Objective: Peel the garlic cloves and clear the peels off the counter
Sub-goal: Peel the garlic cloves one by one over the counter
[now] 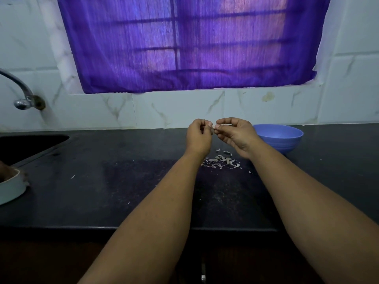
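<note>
Both hands are raised above the dark counter [123,181], fingertips meeting. My left hand [198,138] and my right hand [235,134] pinch a small pale garlic clove [215,127] between them; most of the clove is hidden by the fingers. Directly below the hands lies a little heap of pale garlic peels [221,160] on the counter. A blue bowl [281,138] stands just right of my right hand, its contents out of sight.
A dark sink [24,146] is set into the counter at far left, with a metal tap [20,89] above it. A pale round container [10,187] sits at the left edge. A few stray peel bits [73,176] lie leftward. The counter's front edge runs beneath my forearms.
</note>
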`<state>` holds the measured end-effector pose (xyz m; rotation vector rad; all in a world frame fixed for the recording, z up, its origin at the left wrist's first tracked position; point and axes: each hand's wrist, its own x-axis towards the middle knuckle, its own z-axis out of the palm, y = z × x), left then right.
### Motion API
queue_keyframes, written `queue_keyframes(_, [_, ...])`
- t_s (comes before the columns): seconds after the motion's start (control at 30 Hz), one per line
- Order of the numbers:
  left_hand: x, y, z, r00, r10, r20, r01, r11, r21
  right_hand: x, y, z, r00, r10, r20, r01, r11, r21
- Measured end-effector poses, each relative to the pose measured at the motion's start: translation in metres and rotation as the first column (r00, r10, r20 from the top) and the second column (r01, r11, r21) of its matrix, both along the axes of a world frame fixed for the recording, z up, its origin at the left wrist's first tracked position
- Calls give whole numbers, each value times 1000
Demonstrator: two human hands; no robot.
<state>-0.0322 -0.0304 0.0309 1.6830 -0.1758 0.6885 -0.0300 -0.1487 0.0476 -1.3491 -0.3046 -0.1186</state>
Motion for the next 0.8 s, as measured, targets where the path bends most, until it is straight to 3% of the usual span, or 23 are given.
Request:
queue_keyframes(0.3, [3,1,-1,1000,20,-20,-19,1000,24,-2,0,0,1000,-14,-20,12,996,-84])
queue_keyframes(0.8, [-1,1,1,998,-26,-58,22,998,-64,-5,-2,2,998,45,-51,-52,989,-137])
